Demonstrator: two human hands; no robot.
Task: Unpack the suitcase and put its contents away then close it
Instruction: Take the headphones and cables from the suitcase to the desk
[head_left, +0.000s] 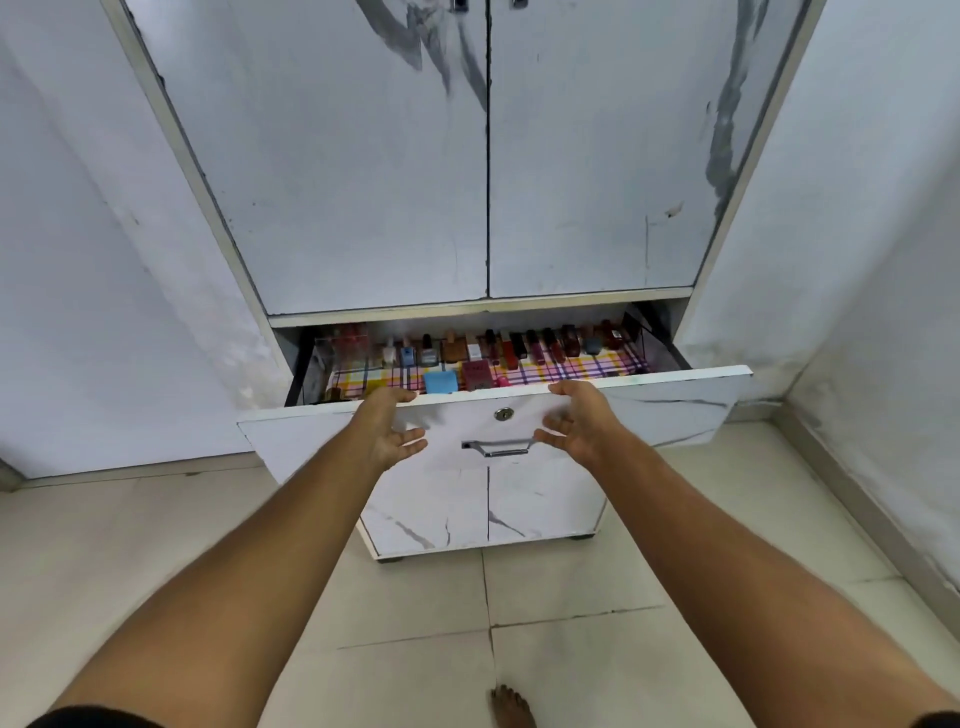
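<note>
1. Head view: a white marbled wardrobe fills the upper frame, its two tall doors closed.
2. Below the doors a drawer stands pulled out, its front panel tilted across the middle of the frame.
3. The drawer front carries a round lock and, under it, a metal handle.
4. Inside, a row of small bottles stands along the back, on a checked liner.
5. Nearer the front lie a blue box and a dark red box.
6. The left hand reaches to the drawer front, fingers spread and loosely bent, thumb at the top edge; it holds nothing.
7. The right hand mirrors it on the other side of the handle, fingers wide and relaxed, upper fingers at the top edge, gripping nothing.
8. Whether the palms touch the panel cannot be told.
9. A bare foot shows on the tiled floor at the bottom.
10. The suitcase is out of view.
</note>
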